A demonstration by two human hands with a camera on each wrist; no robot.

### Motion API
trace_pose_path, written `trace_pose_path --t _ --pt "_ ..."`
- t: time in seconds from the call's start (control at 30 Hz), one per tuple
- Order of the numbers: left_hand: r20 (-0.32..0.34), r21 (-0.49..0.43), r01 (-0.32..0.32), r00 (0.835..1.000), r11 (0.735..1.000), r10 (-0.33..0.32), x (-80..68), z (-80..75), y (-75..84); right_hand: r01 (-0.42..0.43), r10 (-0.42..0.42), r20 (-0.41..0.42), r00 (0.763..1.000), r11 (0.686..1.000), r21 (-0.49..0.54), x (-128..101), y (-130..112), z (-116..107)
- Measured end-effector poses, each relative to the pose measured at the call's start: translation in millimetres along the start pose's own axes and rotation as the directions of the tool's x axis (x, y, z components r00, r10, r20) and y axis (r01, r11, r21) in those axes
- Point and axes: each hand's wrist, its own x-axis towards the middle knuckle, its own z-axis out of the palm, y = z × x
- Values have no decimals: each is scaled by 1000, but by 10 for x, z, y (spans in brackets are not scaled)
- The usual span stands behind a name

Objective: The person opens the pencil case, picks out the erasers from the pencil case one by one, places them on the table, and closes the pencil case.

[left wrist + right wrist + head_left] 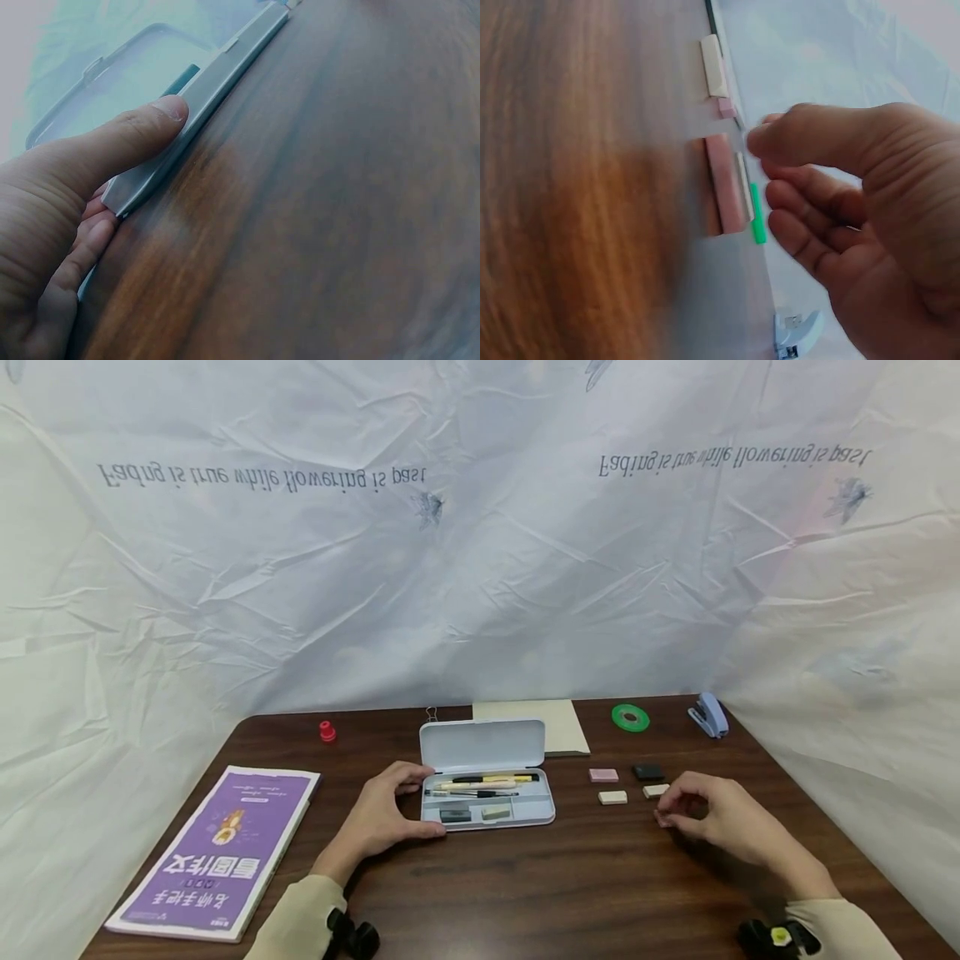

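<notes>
A light blue pencil case [534, 810] stands with its lid [482, 745] raised. My left hand [386, 806] grips its left end, thumb along the front edge and fingers at the back corner. Inside lie several pens [483, 783], a dark green eraser [455, 816] and a pale eraser [495, 812]. My right hand [723, 814] hovers low over the table, thumb and fingers loosely bent. Just off its fingertips in the right wrist view is a reddish-pink eraser [726, 184], mostly hidden in the head view. Nearby lie a pink eraser [603, 775], a black eraser [647, 772] and white erasers [612, 797].
A purple book [225, 852] lies at the left. Towards the back are a red stamp-like piece [327, 731], a binder clip [431, 714], cream paper [562, 727], a green tape roll [630, 718] and a blue stapler [708, 716]. White printed cloth [480, 552] hangs behind the table.
</notes>
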Motion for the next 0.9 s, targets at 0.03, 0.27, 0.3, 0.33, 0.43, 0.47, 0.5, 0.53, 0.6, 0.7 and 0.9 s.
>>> trace_pose_path --t 0.03,0.27,0.3,0.33,0.43,0.47,0.5,0.53,0.6,0.7,0.9 --pt "1 0 -1 1000 1000 1 -1 3 0 -9 9 -21 1000 1000 0 6 -17 -13" --pt "-3 9 0 1000 1000 0 -15 15 -6 44 -38 -159 987 999 29 148 -212 -54" --pt "-3 9 1 1000 1000 -1 -16 16 -8 51 -43 -162 986 998 42 179 -244 -52" --pt "-3 9 1 1000 1000 -1 -16 18 -8 56 -46 -162 986 997 59 211 -274 -50" --pt "2 7 2 1000 1000 -2 -16 23 -12 65 -48 -156 987 993 102 311 -365 -29" --pt "3 7 3 1000 1000 -3 -16 25 -14 68 -49 -154 987 991 119 346 -396 -16" --pt "5 7 2 1000 1000 -2 -15 27 -16 72 -53 -150 987 989 129 378 -428 -3" --pt "6 8 2 1000 1000 -2 -14 29 -17 79 -58 -145 988 987 141 413 -461 12" --pt "7 9 1 1000 1000 -1 -13 29 -17 95 -73 -139 988 983 155 489 -522 51" --pt "3 8 -2 1000 1000 2 -9 26 -15 121 -100 -127 987 977 174 611 -608 115" --pt "0 10 -4 1000 1000 4 -3 18 -10 143 -126 -87 988 963 231 836 -804 239"
